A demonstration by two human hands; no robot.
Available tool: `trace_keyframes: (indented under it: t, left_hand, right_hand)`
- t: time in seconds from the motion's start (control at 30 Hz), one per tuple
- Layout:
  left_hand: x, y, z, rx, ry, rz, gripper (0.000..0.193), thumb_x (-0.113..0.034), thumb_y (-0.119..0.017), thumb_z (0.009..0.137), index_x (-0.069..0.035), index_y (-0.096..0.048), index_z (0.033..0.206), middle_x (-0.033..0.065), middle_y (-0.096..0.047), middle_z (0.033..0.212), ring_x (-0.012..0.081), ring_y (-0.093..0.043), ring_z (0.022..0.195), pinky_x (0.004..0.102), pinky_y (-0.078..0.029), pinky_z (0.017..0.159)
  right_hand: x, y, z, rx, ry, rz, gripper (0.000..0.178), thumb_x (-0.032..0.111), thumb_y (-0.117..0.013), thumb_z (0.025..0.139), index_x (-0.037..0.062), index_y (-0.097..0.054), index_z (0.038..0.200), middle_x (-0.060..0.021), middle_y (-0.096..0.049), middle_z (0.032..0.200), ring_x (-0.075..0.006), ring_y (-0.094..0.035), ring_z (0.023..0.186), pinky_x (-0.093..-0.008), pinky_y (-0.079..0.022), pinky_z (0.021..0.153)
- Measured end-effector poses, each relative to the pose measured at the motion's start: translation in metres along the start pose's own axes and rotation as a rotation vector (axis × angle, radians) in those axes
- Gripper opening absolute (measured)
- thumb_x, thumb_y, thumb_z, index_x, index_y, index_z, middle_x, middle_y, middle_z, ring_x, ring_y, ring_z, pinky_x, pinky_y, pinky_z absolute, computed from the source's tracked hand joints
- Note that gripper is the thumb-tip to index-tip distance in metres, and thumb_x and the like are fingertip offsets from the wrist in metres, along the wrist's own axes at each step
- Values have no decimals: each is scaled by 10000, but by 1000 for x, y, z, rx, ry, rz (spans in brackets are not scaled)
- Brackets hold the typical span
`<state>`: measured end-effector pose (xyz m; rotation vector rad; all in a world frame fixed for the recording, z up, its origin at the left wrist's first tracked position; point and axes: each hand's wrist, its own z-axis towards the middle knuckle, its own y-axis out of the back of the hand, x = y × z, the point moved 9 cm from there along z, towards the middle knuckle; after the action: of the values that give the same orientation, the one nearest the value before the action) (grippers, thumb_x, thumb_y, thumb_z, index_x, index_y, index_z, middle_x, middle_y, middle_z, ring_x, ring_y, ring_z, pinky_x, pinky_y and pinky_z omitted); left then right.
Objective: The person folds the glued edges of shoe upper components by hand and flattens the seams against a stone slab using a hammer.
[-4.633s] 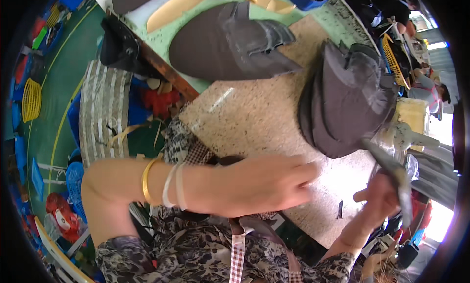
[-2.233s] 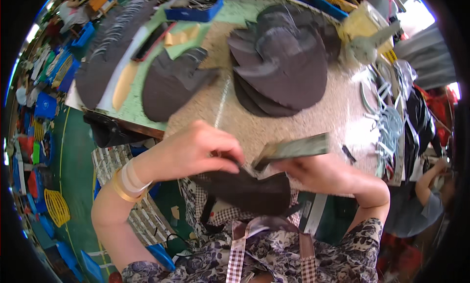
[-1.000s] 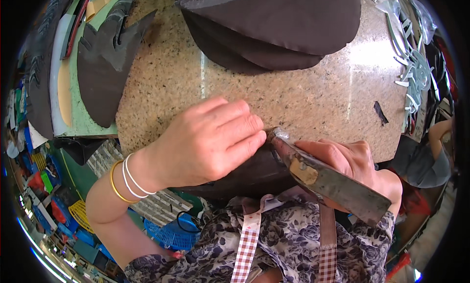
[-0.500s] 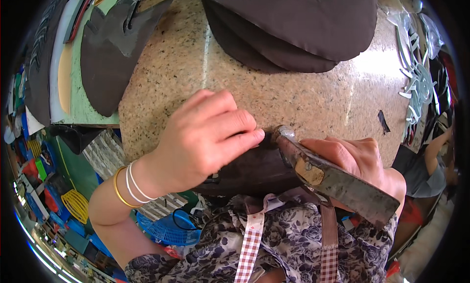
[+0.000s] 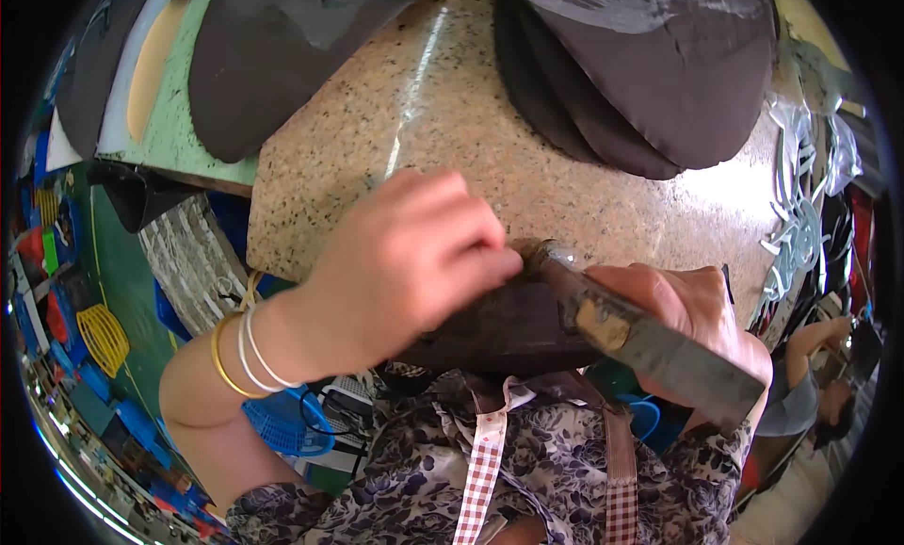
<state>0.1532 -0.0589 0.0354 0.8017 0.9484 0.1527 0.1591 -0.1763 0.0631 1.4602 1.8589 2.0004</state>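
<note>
My right hand (image 5: 678,305) is closed on a hammer (image 5: 678,371) with a long, worn metal head; the end of its wooden handle shows in the top of the head. The narrow tip of the head rests at the edge of a dark brown, leather-like piece (image 5: 508,324), which lies along the near edge of the stone-topped table against my apron. My left hand (image 5: 405,262) is closed in a pinch at that same edge, just left of the hammer tip. Motion blurs its fingers slightly, and what lies between the fingertips is hidden.
A stack of dark brown cut pieces (image 5: 650,83) lies at the far right of the speckled stone tabletop (image 5: 452,130). Another brown piece (image 5: 273,65) sits on a green board at the left. Pale scrap strips (image 5: 796,234) hang at the right edge. A person (image 5: 800,394) is beyond.
The view has shifted, so the stack and table appear further right. My left hand stays pinched at the piece's edge with the hammer tip close beside it.
</note>
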Motion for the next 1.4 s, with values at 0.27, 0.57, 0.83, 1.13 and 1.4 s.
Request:
trace_keyframes:
  t: [0.27, 0.57, 0.83, 1.13, 1.4]
  left_hand:
    - [-2, 13, -10, -110, 147, 77, 149, -71, -753, 675, -49, -672, 799, 24, -550, 729, 182, -503, 639, 293, -399, 528]
    - [-1, 11, -32, -108, 134, 81, 187, -70, -701, 651, -44, -686, 835, 25, -564, 784, 183, -510, 676, 290, -419, 557]
    - [-14, 13, -48, -223, 203, 246, 220, -90, -723, 612, -63, -686, 827, 17, -582, 799, 178, -519, 675, 294, -412, 537]
    - [-25, 18, -67, -460, 311, 421, 268, -161, -751, 565, -63, -700, 810, -6, -598, 815, 196, -497, 713, 328, -390, 602]
    - [-36, 8, -68, -401, 296, 430, 357, -169, -786, 493, -98, -705, 833, -27, -592, 774, 189, -473, 729, 344, -366, 653]
  right_hand:
    - [7, -2, 11, 101, 109, 90, 406, 96, -687, 726, -8, -547, 1092, -113, -635, 709, -268, -640, 550, -347, -501, 491]
    - [11, -10, 22, 239, 181, 97, 354, 100, -665, 796, -32, -553, 1105, -140, -662, 805, -265, -674, 646, -320, -527, 549]
    - [14, -15, 24, 182, 276, 128, 404, 144, -652, 761, -62, -531, 1087, -173, -628, 789, -300, -657, 628, -351, -527, 514]
    - [21, -13, 33, 92, 290, 14, 313, 211, -660, 757, 56, -625, 1027, -100, -636, 685, -274, -602, 521, -340, -440, 472]
    - [32, -11, 36, 166, 301, -91, 315, 172, -672, 731, 61, -636, 1024, -101, -663, 761, -274, -633, 602, -354, -445, 514]
